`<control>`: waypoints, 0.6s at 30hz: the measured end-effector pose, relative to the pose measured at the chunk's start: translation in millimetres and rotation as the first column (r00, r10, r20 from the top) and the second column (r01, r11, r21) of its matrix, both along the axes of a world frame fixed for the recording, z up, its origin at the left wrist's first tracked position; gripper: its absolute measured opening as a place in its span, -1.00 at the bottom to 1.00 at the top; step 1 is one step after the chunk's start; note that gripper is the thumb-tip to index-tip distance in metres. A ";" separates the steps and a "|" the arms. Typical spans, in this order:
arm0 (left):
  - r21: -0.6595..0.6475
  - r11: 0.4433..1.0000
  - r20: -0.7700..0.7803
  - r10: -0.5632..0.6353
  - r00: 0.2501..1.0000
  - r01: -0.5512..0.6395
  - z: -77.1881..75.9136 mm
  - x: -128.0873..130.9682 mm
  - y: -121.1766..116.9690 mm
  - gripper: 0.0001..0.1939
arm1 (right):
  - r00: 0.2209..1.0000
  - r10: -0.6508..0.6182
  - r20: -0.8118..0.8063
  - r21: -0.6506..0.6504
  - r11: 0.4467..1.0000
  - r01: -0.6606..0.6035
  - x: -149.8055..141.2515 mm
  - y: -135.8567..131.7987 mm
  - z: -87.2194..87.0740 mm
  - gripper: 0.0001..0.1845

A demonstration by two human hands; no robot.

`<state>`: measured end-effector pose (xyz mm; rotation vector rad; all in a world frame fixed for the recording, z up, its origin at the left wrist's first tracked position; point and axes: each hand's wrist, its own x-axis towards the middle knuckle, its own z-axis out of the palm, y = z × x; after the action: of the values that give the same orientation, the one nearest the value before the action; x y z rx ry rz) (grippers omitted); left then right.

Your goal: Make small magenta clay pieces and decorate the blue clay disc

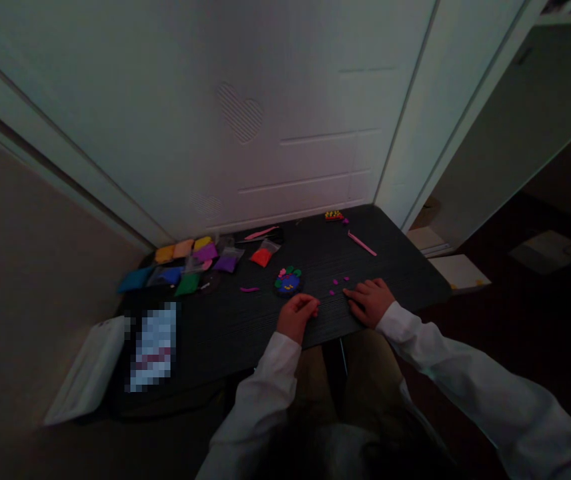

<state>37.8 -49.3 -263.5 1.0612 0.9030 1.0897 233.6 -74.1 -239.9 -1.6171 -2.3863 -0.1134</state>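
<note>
My left hand point(297, 317) rests over the front part of the dark table, its thumb and fingers pinched together. Whatever lies in that pinch, if anything, is too small to make out. Just beyond it sits a round blue clay piece point(289, 283) with green, pink and yellow bits on top. My right hand point(371, 304) lies on the tabletop with its fingers stretched out and apart, one fingertip down near several small purple clay bits point(335, 282). Left of the blue piece is a thin purple clay strip point(249, 289).
Clay bags in several colours, among them a green bag point(188, 284) and a red bag point(264, 254), line the table's point(205, 340) back left. A pink tool point(362, 244) lies at the right, below a red-and-yellow clay piece point(334, 215). The white panel point(295, 100) rises behind.
</note>
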 end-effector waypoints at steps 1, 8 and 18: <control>0.000 1.000 0.000 0.000 1.000 0.000 -0.2 0.0 0.0 -0.90 | 1.000 0.000 0.000 0.001 1.000 0.000 0.1 -0.1 0.2 -0.65; -0.018 1.000 0.016 0.021 1.000 -0.021 0.9 1.2 -0.2 -0.90 | 1.000 0.006 0.003 0.007 1.000 -0.006 0.2 -1.0 0.5 -0.65; -0.023 1.000 0.032 0.016 0.999 -0.016 2.0 1.2 -1.2 -0.90 | 1.000 0.016 -0.003 0.036 0.999 -0.015 0.8 0.1 -0.6 -0.66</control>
<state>39.0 -50.5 -261.6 1.0163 0.8979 1.1042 234.4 -74.1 -240.5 -1.5813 -2.3797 -0.1492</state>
